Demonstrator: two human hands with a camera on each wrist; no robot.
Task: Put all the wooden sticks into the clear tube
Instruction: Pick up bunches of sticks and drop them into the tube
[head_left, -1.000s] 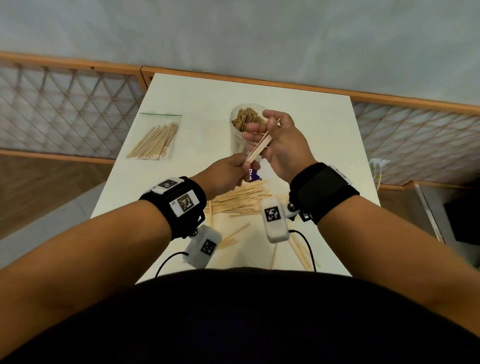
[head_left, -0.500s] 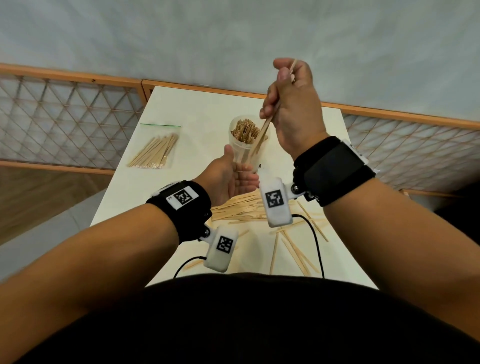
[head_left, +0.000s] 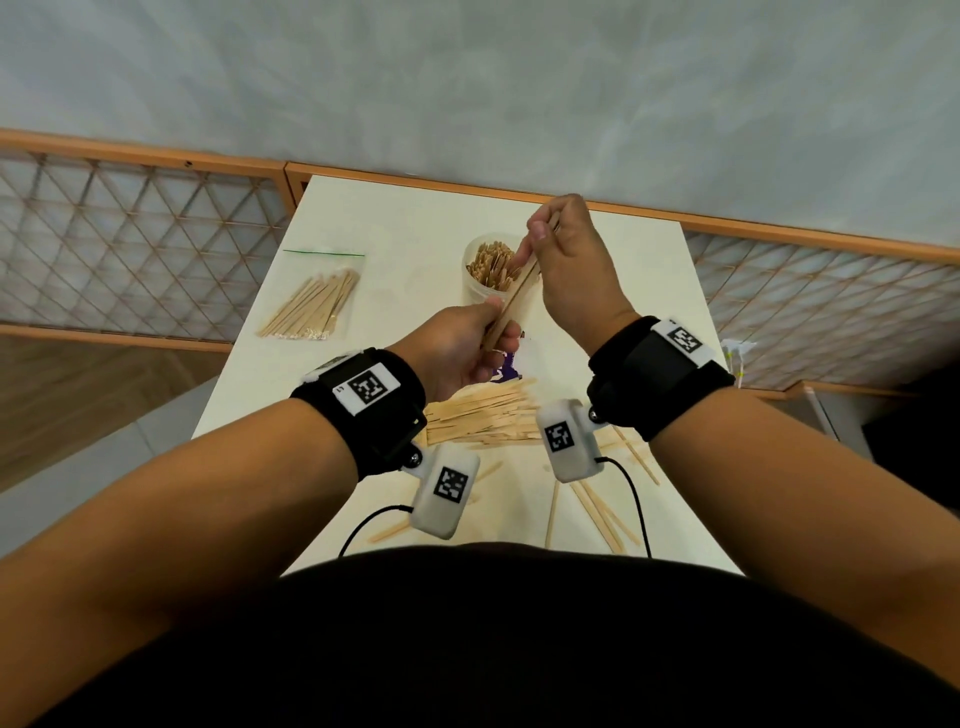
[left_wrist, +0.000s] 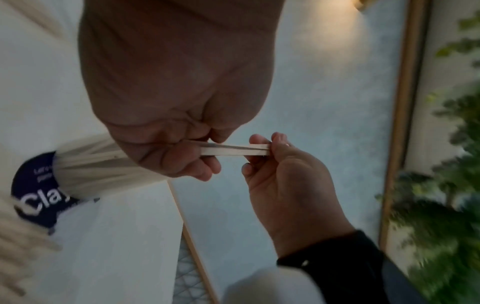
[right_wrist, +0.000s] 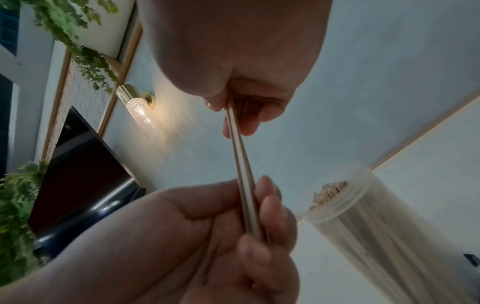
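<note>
The clear tube (head_left: 474, 291) stands upright mid-table, packed with wooden sticks (head_left: 488, 262). Just right of its mouth, both hands hold a small bundle of held sticks (head_left: 514, 299) that slants upward. My right hand (head_left: 540, 234) pinches the bundle's top end, and my left hand (head_left: 496, 325) grips its lower end. The left wrist view has the bundle (left_wrist: 233, 149) between my left hand (left_wrist: 205, 148) and my right hand (left_wrist: 262, 148). The right wrist view shows the bundle (right_wrist: 242, 174), my right hand (right_wrist: 231, 115), my left hand (right_wrist: 262, 216) and the tube (right_wrist: 363, 216). A loose pile of sticks (head_left: 483, 415) lies near the front.
A clear zip bag (head_left: 311, 306) with more sticks lies at the left of the white table (head_left: 405, 218). Scattered sticks (head_left: 602, 509) lie at the front right edge, by the wrist camera cables. Lattice railings flank the table on both sides.
My right hand has come down from its raised position above the tube with the sticks. My left hand has left the tube's side and now grips the bundle's lower end.
</note>
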